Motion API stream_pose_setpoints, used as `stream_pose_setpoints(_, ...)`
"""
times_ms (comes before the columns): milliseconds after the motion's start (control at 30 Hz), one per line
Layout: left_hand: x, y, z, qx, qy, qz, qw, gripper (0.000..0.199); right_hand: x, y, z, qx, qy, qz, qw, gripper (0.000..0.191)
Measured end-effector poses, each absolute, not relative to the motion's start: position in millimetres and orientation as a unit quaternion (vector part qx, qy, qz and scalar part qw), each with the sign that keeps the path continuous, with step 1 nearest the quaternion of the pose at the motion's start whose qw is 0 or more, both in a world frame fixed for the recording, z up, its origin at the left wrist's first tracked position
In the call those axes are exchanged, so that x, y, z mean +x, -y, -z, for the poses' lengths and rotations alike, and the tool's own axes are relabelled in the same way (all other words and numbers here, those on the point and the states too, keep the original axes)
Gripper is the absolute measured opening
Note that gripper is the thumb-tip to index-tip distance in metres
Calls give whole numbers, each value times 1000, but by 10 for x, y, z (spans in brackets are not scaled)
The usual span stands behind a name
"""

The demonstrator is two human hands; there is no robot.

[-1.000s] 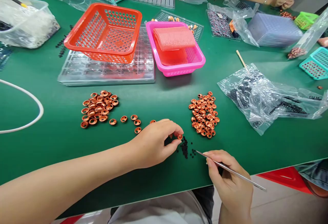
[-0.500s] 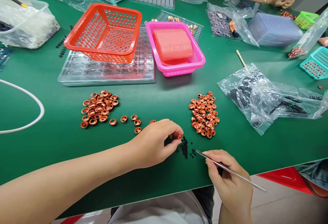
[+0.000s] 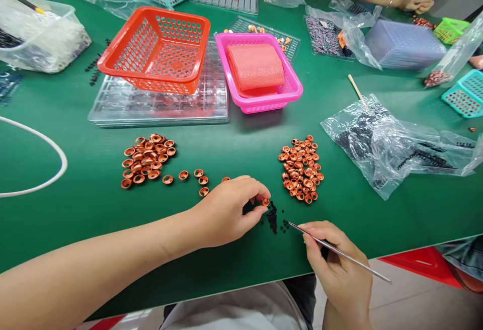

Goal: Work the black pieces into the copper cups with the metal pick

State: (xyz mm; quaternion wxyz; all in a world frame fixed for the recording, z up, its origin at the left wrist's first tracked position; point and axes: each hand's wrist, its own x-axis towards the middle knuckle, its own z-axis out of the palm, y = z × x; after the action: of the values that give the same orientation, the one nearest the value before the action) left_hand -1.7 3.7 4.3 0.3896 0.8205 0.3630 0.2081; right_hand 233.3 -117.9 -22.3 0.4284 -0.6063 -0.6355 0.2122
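Between the thumb and forefinger of my left hand (image 3: 230, 214) is a small copper-coloured cup-shaped piece (image 3: 265, 202) with a hole in it. My right hand (image 3: 337, 264) pinches slim metal tweezers (image 3: 339, 252), their tip pointing left at tiny black parts. Those black parts (image 3: 272, 217) lie in a small heap between my two hands, a few scattered beside it. One pile of copper-coloured pieces (image 3: 145, 159) lies to the left, another pile of smaller-looking ones (image 3: 300, 169) to the right. Several loose pieces (image 3: 183, 175) trail from the left pile towards my left hand.
A red basket (image 3: 151, 76) rests on clear plastic trays (image 3: 158, 111). Beside it, a pink basket (image 3: 264, 103) holds folded pink foam. Clear bags with black parts (image 3: 381, 144) lie at the right. A white cable (image 3: 62, 164) curves at the left. Other people's hands (image 3: 417, 2) work across the table.
Almost nothing differs. The view has shifted very slightly; both hands, the copper-coloured piece and the tweezers stay in nearly the same places.
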Motion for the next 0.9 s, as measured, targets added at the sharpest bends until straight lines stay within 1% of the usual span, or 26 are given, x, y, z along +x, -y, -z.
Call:
stream_pose_setpoints(100, -27, -37, -23, 821, -353, -218, 391, 7, 2332, 1204, 240, -605, 620, -215, 451, 18)
stream_pose_setpoints(233, -49, -29, -10, 827, -315, -225, 406, 7, 2237, 1223, 205, -608, 574, -209, 508, 20)
stream_pose_setpoints(367, -41, -7, -33, 838, -281, -222, 411, 7, 2078, 1175, 137, -574, 565, -215, 553, 23)
stream_pose_setpoints(433, -30, 5, -45, 842, -273, -216, 413, 7, 2026, 1136, 123, -564, 572, -225, 551, 24)
stream_pose_setpoints(600, -21, 16, -49, 849, -258, -213, 410, 7, 2008, 1090, 156, -555, 613, -233, 511, 27)
stream_pose_setpoints(900, -14, 14, -34, 851, -243, -231, 403, 6, 2047, 1108, 198, -554, 635, -230, 487, 29)
